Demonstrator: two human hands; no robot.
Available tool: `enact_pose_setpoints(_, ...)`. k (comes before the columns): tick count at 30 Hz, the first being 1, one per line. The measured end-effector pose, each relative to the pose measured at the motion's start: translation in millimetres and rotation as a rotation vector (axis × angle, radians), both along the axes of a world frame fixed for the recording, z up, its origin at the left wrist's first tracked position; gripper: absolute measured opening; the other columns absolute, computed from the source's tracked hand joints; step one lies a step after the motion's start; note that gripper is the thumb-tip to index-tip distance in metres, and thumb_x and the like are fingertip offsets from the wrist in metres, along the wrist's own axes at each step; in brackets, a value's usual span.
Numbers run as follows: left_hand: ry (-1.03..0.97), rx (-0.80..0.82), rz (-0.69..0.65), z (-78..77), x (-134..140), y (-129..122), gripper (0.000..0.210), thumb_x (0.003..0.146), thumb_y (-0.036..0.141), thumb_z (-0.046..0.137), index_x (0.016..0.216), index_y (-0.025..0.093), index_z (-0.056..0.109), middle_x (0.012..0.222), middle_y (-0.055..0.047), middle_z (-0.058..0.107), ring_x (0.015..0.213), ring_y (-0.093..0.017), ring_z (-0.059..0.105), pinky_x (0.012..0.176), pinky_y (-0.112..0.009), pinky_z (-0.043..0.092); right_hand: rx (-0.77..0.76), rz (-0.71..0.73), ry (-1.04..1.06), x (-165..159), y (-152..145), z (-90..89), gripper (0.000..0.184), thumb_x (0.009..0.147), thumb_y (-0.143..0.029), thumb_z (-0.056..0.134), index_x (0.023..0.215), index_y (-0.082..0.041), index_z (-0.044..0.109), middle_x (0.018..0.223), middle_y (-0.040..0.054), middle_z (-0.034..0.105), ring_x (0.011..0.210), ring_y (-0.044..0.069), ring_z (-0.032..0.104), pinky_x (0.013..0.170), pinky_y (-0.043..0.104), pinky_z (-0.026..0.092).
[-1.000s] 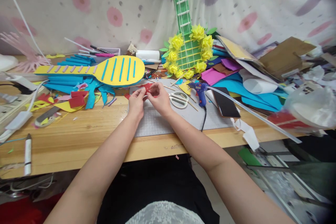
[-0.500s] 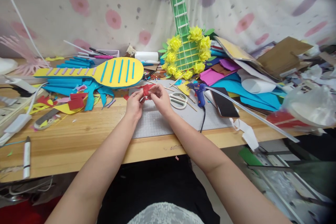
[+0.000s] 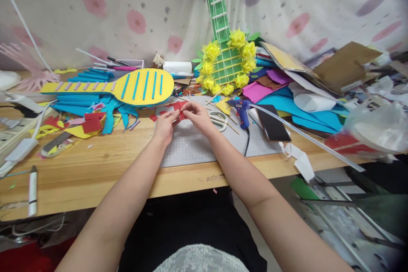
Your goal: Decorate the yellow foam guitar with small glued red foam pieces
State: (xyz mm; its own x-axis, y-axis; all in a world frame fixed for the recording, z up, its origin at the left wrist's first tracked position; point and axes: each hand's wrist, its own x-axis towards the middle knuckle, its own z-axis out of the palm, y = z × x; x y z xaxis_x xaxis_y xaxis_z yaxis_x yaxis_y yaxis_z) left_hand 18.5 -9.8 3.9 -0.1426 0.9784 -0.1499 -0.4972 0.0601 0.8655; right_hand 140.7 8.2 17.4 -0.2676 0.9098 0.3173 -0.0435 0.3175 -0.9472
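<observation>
Both hands meet over the far left part of the grey cutting mat (image 3: 188,148). My left hand (image 3: 166,126) is closed, its fingertips pinching a small piece of red paper (image 3: 181,112). My right hand (image 3: 198,117) pinches the same red piece from the right, fingers bent against it. Fingers hide part of the paper, so its exact shape is unclear. More red paper (image 3: 177,105) shows just behind the fingertips. White-handled scissors (image 3: 219,120) lie right beside my right hand. Further right rests a blue glue gun (image 3: 242,114) with a long clear glue stick.
A yellow paddle-shaped instrument (image 3: 145,89) lies behind my left hand. Beyond the mat a green paper guitar (image 3: 225,61) with yellow flowers leans upright. A phone (image 3: 273,123) lies at right, near piled coloured paper. Paper scraps (image 3: 94,124) and a crayon-like stick (image 3: 32,191) are at left.
My fingertips have shifted slightly on the red paper, and my right hand has turned a little, its fingers drawn closer together. The other things on the table stay in place.
</observation>
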Motion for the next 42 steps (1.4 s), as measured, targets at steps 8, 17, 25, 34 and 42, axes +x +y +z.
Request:
enact_pose_setpoints(8,0.046,0.004,-0.009,-0.7,1,-1,0.028,0.046,0.034,0.082,0.060,0.015,0.066,0.063,-0.001,0.063,0.062,-0.009,0.055,0.062,-0.023,0.042,0.280,-0.055,-0.236,14,-1,2.8,0.007,0.069,-0.018,0.052,0.069,-0.020,0.059,0.078,0.0008,0.059,0.074,0.013,0.055,0.070,0.029,0.047)
enact_pose_setpoints(17,0.252,0.146,0.083,-6.7,4,0,0.024,0.052,0.036,0.077,0.064,0.016,0.070,0.063,-0.002,0.065,0.058,-0.010,0.054,0.064,-0.024,0.043,-0.040,-0.029,-0.005,6,3,-2.4,0.026,0.068,-0.039,0.062,0.080,-0.020,0.048,0.071,-0.0038,0.054,0.063,0.009,0.052,0.061,0.024,0.045)
enact_pose_setpoints(25,0.304,0.138,0.147,-7.9,4,0,0.022,0.054,0.035,0.075,0.065,0.016,0.070,0.061,-0.001,0.063,0.057,-0.010,0.051,0.060,-0.023,0.041,0.096,-0.138,-0.101,3,0,-2.4,0.019,0.070,-0.030,0.060,0.080,-0.022,0.046,0.068,-0.0047,0.053,0.062,0.009,0.051,0.062,0.025,0.045)
enact_pose_setpoints(34,0.223,0.090,0.172,-4.7,5,1,0.017,0.055,0.029,0.076,0.061,0.015,0.067,0.061,0.000,0.062,0.057,-0.009,0.052,0.062,-0.024,0.041,0.105,-0.198,-0.136,2,1,-5.2,0.015,0.075,-0.032,0.055,0.081,-0.022,0.046,0.071,-0.0037,0.054,0.063,0.010,0.052,0.063,0.026,0.044)
enact_pose_setpoints(42,0.161,0.082,0.159,-2.0,6,0,0.023,0.050,0.033,0.078,0.061,0.016,0.067,0.061,0.000,0.062,0.058,-0.009,0.053,0.063,-0.023,0.042,0.188,-0.169,-0.129,-5,-5,-3.2,0.014,0.075,-0.026,0.056,0.084,-0.023,0.046,0.072,-0.0038,0.055,0.065,0.010,0.054,0.065,0.025,0.046)
